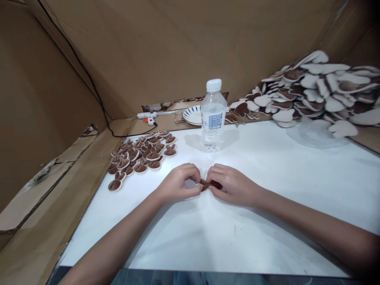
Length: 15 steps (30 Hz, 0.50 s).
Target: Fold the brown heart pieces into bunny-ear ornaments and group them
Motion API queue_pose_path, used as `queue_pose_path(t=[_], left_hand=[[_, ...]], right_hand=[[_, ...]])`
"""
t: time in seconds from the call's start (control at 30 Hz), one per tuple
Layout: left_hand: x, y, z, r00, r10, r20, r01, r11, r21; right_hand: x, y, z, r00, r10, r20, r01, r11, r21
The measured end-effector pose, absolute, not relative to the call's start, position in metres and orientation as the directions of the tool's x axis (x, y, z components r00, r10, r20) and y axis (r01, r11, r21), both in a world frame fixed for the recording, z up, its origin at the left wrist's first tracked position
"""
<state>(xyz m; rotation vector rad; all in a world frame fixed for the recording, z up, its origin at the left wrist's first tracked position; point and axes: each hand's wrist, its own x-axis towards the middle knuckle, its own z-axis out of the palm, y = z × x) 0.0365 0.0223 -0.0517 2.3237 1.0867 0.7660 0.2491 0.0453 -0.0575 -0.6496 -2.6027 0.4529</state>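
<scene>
My left hand (179, 183) and my right hand (230, 184) meet at the middle of the white table (267, 221), fingers pinched together on one small brown-and-white ear-shaped piece (208, 184). Most of the piece is hidden by my fingertips. Both hands rest on the tabletop. A cluster of several folded brown-and-white pieces (139, 156) lies to the left of my left hand. A large heap of flat brown-and-white pieces (314, 93) is piled at the back right.
A clear water bottle (213, 116) with a white cap stands just behind my hands. Behind it sit a patterned plate (191, 115) and a hot glue gun (147, 116) with a black cable. Cardboard walls (166, 47) enclose the table on three sides.
</scene>
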Motion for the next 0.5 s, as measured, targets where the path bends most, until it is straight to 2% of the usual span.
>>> queue_pose_path(t=[0.13, 0.2, 0.23, 0.3, 0.37, 0.5], left_hand=[[0.032, 0.048, -0.056, 0.236, 0.901, 0.363, 0.580, -0.430, 0.692], [0.034, 0.070, -0.057, 0.077, 0.937, 0.340, 0.593, -0.317, 0.740], [0.036, 0.081, -0.057, 0.048, 0.954, 0.296, 0.590, -0.266, 0.762], [0.043, 0.101, -0.055, 0.044, 0.981, 0.188, 0.569, -0.180, 0.803], [0.051, 0.115, -0.054, 0.110, 0.986, 0.121, 0.532, -0.162, 0.831], [0.064, 0.125, -0.056, 0.191, 0.970, 0.149, 0.539, -0.231, 0.810]], right_hand=[[0.248, 0.044, -0.055, -0.799, 0.520, 0.303, 0.380, 0.826, -0.416], [0.248, 0.044, -0.054, -0.800, 0.527, 0.286, 0.389, 0.820, -0.420], [0.249, 0.043, -0.053, -0.801, 0.529, 0.282, 0.393, 0.818, -0.420], [0.250, 0.043, -0.053, -0.799, 0.531, 0.283, 0.393, 0.817, -0.422], [0.251, 0.042, -0.054, -0.796, 0.529, 0.295, 0.386, 0.818, -0.426], [0.253, 0.042, -0.055, -0.793, 0.528, 0.303, 0.379, 0.818, -0.432]])
